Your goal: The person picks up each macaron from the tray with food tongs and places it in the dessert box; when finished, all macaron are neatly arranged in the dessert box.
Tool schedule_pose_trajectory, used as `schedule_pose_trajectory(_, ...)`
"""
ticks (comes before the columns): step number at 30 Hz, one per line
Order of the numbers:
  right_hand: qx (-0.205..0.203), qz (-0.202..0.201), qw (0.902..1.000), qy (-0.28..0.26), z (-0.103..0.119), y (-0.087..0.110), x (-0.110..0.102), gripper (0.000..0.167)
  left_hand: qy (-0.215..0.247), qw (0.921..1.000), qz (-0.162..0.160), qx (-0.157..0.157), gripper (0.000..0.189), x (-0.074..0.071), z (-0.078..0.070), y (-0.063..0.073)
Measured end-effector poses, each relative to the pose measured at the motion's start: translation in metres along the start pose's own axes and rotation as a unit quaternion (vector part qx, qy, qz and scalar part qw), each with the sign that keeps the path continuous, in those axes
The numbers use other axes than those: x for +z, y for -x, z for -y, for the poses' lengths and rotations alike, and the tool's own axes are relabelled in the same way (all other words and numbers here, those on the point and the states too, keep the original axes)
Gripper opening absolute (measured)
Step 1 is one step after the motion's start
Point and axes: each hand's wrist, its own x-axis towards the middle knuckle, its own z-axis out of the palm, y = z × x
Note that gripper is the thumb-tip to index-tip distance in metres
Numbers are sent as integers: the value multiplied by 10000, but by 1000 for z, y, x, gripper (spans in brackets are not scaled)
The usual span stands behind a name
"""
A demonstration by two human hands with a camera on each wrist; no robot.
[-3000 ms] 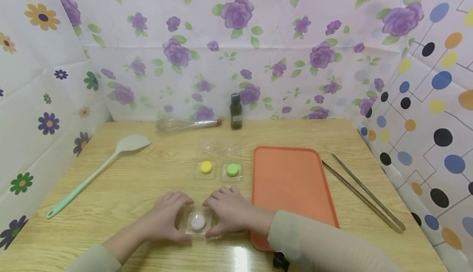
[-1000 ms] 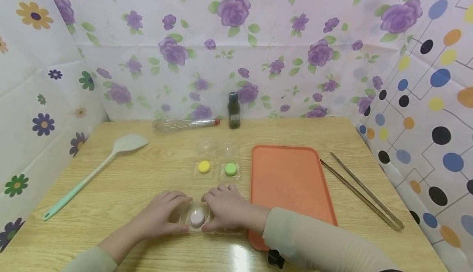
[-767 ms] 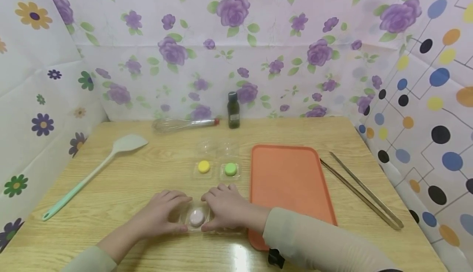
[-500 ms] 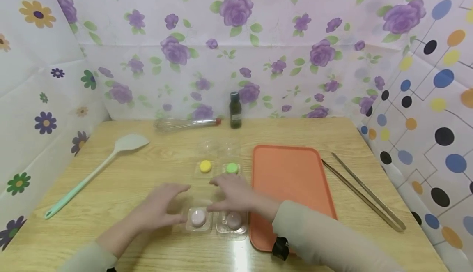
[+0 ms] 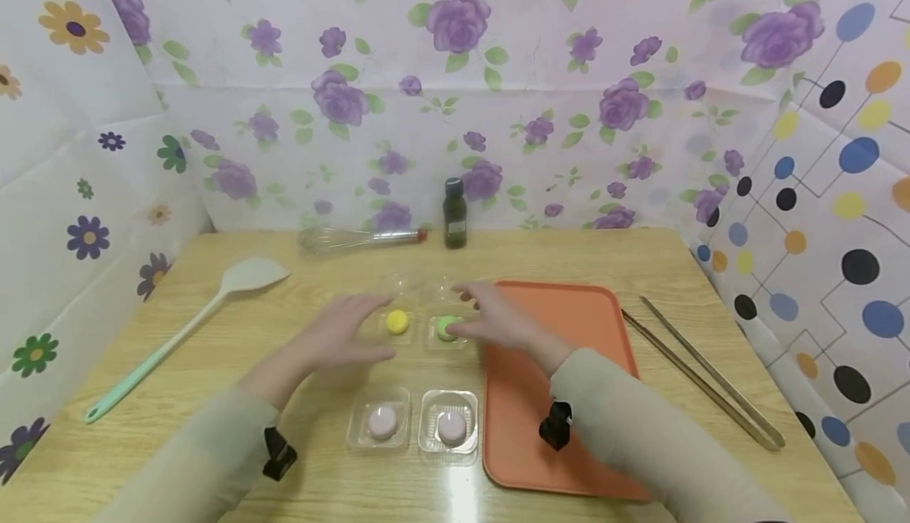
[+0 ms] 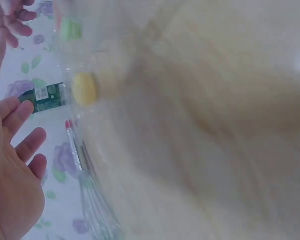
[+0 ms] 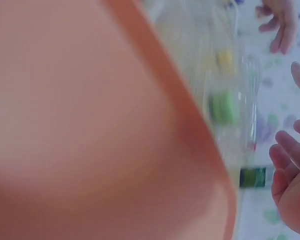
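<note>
In the head view my left hand point(image 5: 344, 332) is just left of a yellow macaron point(image 5: 397, 321), fingers spread and holding nothing. My right hand point(image 5: 501, 321) reaches over the tray's back left corner, thumb overlapping a green macaron point(image 5: 445, 322); its fingers are loosely bent with nothing gripped. Both macarons sit in small clear plastic boxes whose lids point(image 5: 400, 284) stretch out behind them. Nearer the front, two pale lilac macarons point(image 5: 382, 423) lie in clear boxes point(image 5: 424, 408) side by side. Both wrist views show relaxed fingers, with the yellow macaron point(image 6: 85, 89) and green macaron point(image 7: 223, 107) apart from them.
An orange tray point(image 5: 540, 460) lies under my right forearm, with metal tongs point(image 5: 704, 373) to its right. At the back are a whisk point(image 5: 355, 240) and a dark green bottle point(image 5: 455, 215). A spatula with a mint handle point(image 5: 185, 329) lies at left.
Both hands have let go of the left lilac macaron's box and moved away from me to the yellow and green macarons. Both front boxes are now uncovered by the hands.
</note>
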Motion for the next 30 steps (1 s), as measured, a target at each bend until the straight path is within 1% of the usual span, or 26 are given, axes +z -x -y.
schedule_pose_trajectory(2, 98, -59, 9999, -59, -8, -2, -6, 70, -43, 9999, 105, -78, 84, 0, -2, -11)
schedule_pose_trajectory(6, 199, -69, 9997, -112, -20, -7, -16, 70, -210, 9994, 269, -81, 83, 0, -4, -31)
schedule_pose_trajectory(8, 209, -40, 9998, -18, -24, -10, -21, 70, -300, 9990, 330, -9, 83, -1, -4, -39)
schedule_pose_trajectory(12, 342, 41, 9991, 240, -29, -18, -27, 70, -388, 9977, 561, 29, 82, -4, -5, -55)
schedule_pose_trajectory(16, 466, 80, 9983, 334, -34, -27, -29, 69, -435, 9955, 824, -146, 83, -7, -4, -71)
schedule_pose_trajectory(20, 575, 133, 9976, 358, -37, -37, -27, 70, -519, 9935, 978, -271, 82, -7, -1, -87)
schedule_pose_trajectory(24, 713, 72, 9965, 432, -37, -45, -25, 69, -511, 9926, 1037, -383, 81, -5, 0, -96)
schedule_pose_trajectory(26, 736, 69, 9962, 468, -37, -48, -24, 68, -511, 9918, 1066, -488, 81, -5, -1, -99)
schedule_pose_trajectory(30, 770, 201, 9950, 604, -37, -53, -22, 67, -500, 9894, 1231, -588, 78, -6, -3, -101)
